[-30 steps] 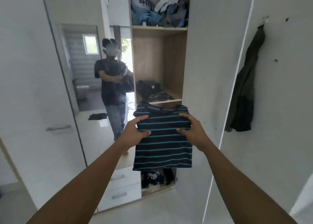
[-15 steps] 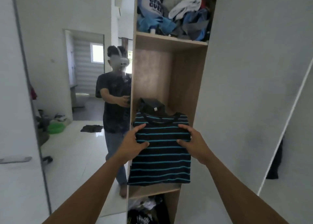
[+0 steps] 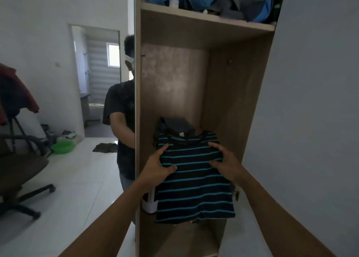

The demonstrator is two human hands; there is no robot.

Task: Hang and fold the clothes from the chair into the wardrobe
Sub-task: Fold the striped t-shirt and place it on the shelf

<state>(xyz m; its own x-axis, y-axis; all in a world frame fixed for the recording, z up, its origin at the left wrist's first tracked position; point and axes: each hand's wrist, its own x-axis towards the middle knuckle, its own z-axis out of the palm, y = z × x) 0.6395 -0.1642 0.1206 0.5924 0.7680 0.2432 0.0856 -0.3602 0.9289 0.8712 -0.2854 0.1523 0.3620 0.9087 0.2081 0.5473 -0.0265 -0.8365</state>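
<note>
A folded dark shirt with blue stripes (image 3: 194,190) is held flat in front of the open wardrobe (image 3: 235,93). My left hand (image 3: 156,167) grips its left edge near the collar. My right hand (image 3: 226,162) grips the right edge. The shirt's far end reaches into the middle compartment, over a dark folded garment (image 3: 175,125) lying on the wooden shelf (image 3: 192,237). The shirt's near end hangs over the shelf's front.
The upper shelf (image 3: 206,18) holds a pile of blue and grey clothes. A mirrored door (image 3: 68,101) on the left reflects an office chair, a green basin and the person. A white wardrobe door (image 3: 314,101) stands open on the right. A small white object (image 3: 149,204) sits at the shelf's left.
I have come closer to the wardrobe and both hands have carried the striped shirt forward into the middle compartment, over the dark folded garment.
</note>
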